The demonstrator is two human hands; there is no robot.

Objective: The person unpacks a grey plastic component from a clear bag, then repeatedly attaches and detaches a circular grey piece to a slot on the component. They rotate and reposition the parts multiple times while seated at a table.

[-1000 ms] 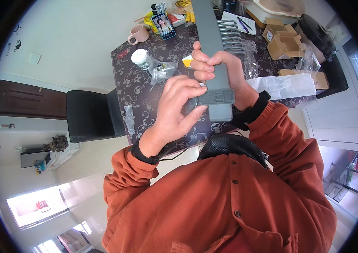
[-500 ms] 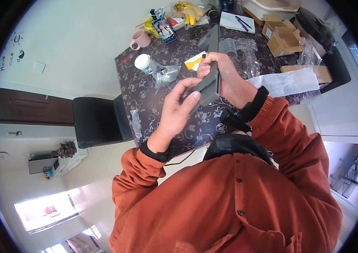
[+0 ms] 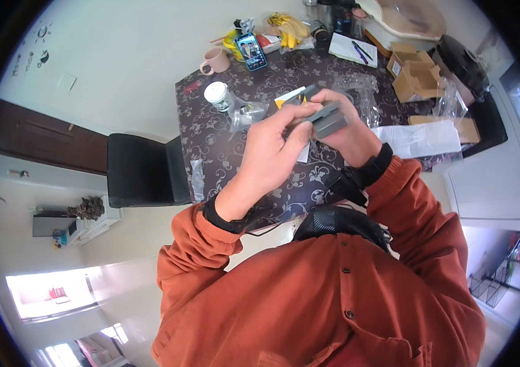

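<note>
Above the patterned dark table, both hands grip a long grey bar-like object point(image 3: 331, 123), its exact kind unclear. One blunt end of it points towards me, while the rest is foreshortened or hidden behind the fingers. My left hand point(image 3: 272, 144) pinches that near end between thumb and fingers. My right hand point(image 3: 350, 128) is wrapped round it from the right, its fingers partly covered. Just beyond the hands lies a yellow and white card point(image 3: 286, 99), partly hidden. To the left, a white-lidded container point(image 3: 218, 96) stands beside a clear plastic bag point(image 3: 248, 114) with something metallic in it.
On the table's point(image 3: 211, 159) far side are a pink mug point(image 3: 215, 61), a propped phone point(image 3: 251, 52), bananas point(image 3: 289, 30) and a notepad point(image 3: 347, 49) with pens. Opened cardboard boxes point(image 3: 417, 79) and a white sheet point(image 3: 422, 137) lie right. A black chair point(image 3: 144, 171) stands left.
The grey object has turned from stretching away across the table to pointing its near end at me. Both hands have shifted right with it, and the view has tilted slightly.
</note>
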